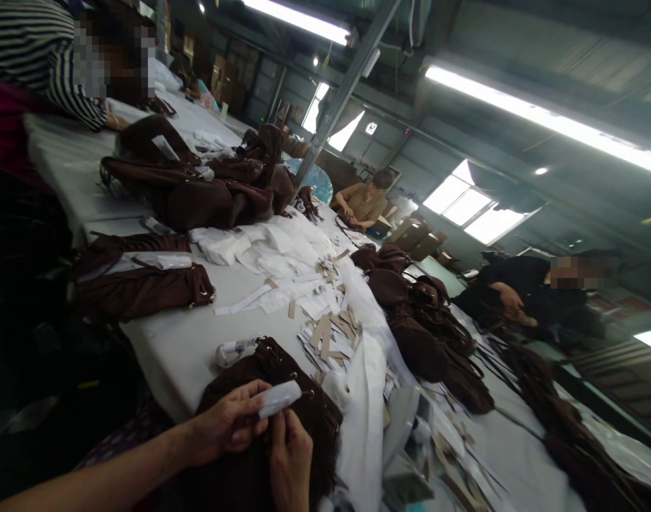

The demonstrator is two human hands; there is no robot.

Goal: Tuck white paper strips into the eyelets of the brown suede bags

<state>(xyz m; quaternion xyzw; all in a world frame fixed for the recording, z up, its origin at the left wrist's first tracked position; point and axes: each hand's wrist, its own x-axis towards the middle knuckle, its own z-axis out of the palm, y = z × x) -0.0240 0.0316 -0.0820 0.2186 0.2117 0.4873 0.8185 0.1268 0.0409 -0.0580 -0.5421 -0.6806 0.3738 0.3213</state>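
Observation:
A dark brown bag (318,405) with gold-coloured rings along its gathered rim lies at the near edge of the table, under my hands. My left hand (240,419) is closed around one end of a small white wrapped roll (283,398), thumb on top. Below the roll, my right hand (291,455) pinches its lower edge, fingers bent together. What is inside the white wrapping cannot be seen. Another clear-wrapped bundle (234,351) lies beside the bag's far rim.
Paper strips (330,334) and white sheets (272,245) cover the table's middle. More brown bags (197,203) are heaped at the far left, others (421,334) at the right. A slanted metal post (347,89) rises beyond. Several people work around the table, one in striped sleeves (72,78).

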